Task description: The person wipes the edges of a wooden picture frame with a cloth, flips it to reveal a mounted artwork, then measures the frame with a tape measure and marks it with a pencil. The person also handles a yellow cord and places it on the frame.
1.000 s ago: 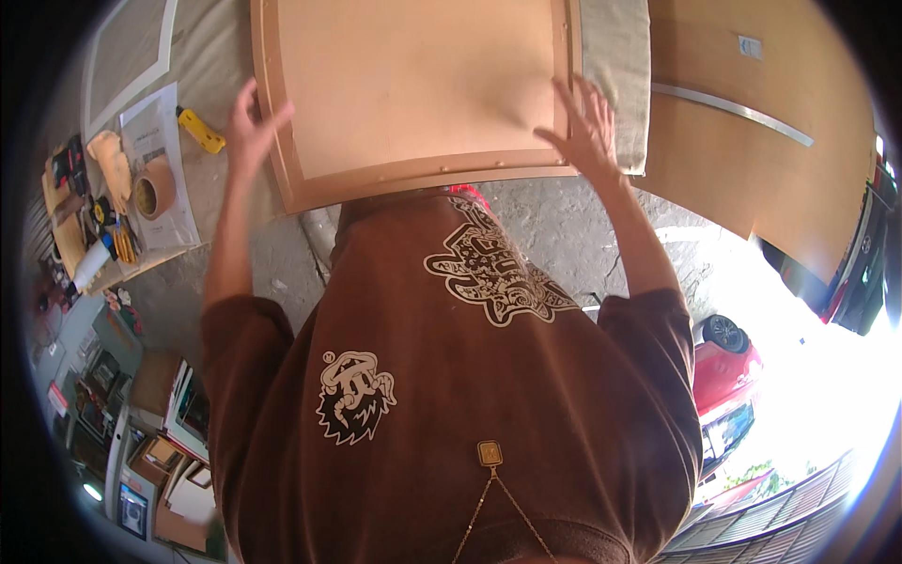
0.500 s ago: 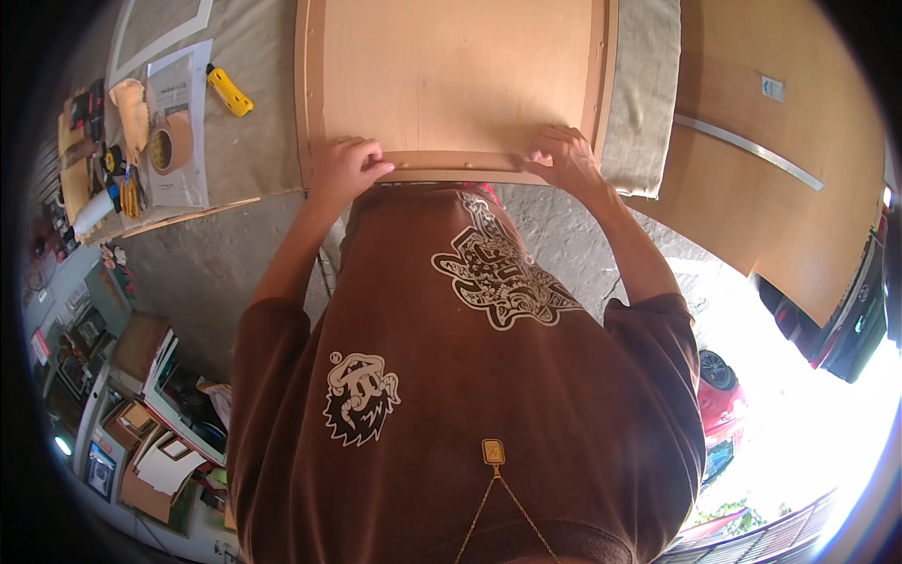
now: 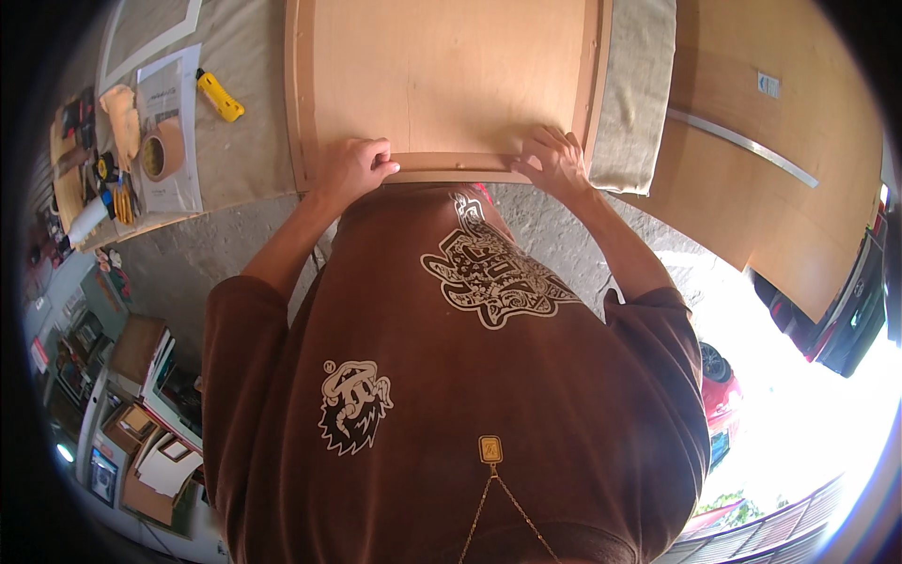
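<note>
A shallow wooden frame (image 3: 442, 176) with a plain plywood back (image 3: 432, 75) lies on the cloth-covered table, its near rail close to my body. At the near left corner, my left hand (image 3: 355, 169) is closed on the rail, fingers curled and thumb lying along it. Near the right corner, my right hand (image 3: 556, 162) grips the same rail with bent fingers over the board's edge and the thumb angled inward. The undersides of both grips are hidden. Small round spots, perhaps fastener heads, show along the rails.
On the cloth to the left lie a yellow cutter-like tool (image 3: 220, 94), a tape roll (image 3: 163, 150) on a bagged sheet, and assorted tools. A wood panel (image 3: 742, 122) with a metal strip (image 3: 747, 146) stands right. Frames and boards (image 3: 164, 461) are stacked lower left.
The view has shifted slightly, so the table things appear a little farther left. My left fingers have curled tighter, and my right fingers have shifted slightly on the frame.
</note>
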Demonstrator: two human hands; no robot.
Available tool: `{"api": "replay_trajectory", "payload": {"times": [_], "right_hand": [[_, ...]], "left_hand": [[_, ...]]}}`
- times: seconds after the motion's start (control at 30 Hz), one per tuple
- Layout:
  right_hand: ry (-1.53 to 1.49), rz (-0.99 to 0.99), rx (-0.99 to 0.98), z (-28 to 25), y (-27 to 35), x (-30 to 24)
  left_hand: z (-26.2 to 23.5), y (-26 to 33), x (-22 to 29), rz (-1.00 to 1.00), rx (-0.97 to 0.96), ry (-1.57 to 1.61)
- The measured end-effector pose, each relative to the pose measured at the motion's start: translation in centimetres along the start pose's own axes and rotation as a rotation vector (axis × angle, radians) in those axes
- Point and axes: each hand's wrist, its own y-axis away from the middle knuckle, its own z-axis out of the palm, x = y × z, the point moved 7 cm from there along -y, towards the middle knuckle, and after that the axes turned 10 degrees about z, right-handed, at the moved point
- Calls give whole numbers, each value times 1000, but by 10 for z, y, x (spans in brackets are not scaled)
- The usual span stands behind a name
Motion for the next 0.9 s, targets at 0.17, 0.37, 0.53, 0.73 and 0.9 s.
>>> {"api": "replay_trajectory", "payload": {"times": [0.17, 0.37, 0.53, 0.73, 0.9], "right_hand": [[1, -27, 55, 2, 2, -2], [62, 28, 16, 1, 2, -5], [66, 110, -16, 10, -5, -9], [-66, -142, 44, 23, -25, -65], [-99, -134, 36, 26, -32, -69]], "left_hand": [[4, 1, 1, -63, -42, -5], [4, 1, 4, -80, -19, -55], [-4, 9, -16, -191, 113, 98], [-58, 67, -82, -427, 409, 198], [-57, 107, -120, -422, 396, 231]]}}
